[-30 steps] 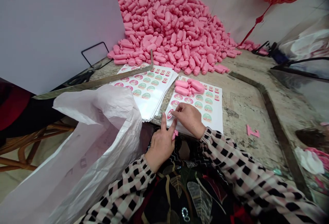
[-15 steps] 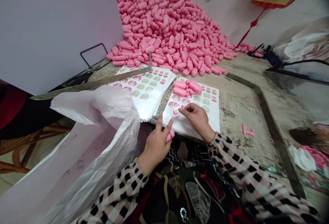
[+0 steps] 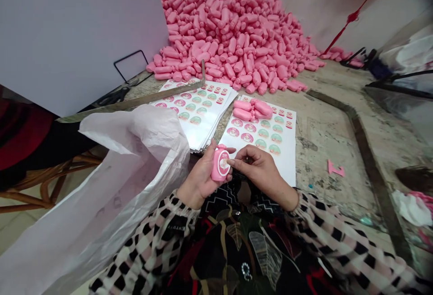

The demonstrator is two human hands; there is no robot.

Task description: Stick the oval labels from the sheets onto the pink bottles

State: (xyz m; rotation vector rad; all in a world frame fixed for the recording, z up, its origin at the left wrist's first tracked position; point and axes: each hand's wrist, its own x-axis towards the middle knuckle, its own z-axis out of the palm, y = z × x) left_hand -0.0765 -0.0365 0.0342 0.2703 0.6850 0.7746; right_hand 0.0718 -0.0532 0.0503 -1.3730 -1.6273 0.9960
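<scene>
Left hand [image 3: 198,181] holds a pink bottle [image 3: 215,174], neck end pointing far, just off the near edge of the surface [image 3: 321,132]. An oval sticker [image 3: 223,165] shows on its face. Right hand [image 3: 265,173] has its fingers drawn narrow at the sticker's right side; whether they grip it cannot be told. A bottle cluster [image 3: 253,109] lies on the right-hand sticker sheet [image 3: 284,162].
</scene>
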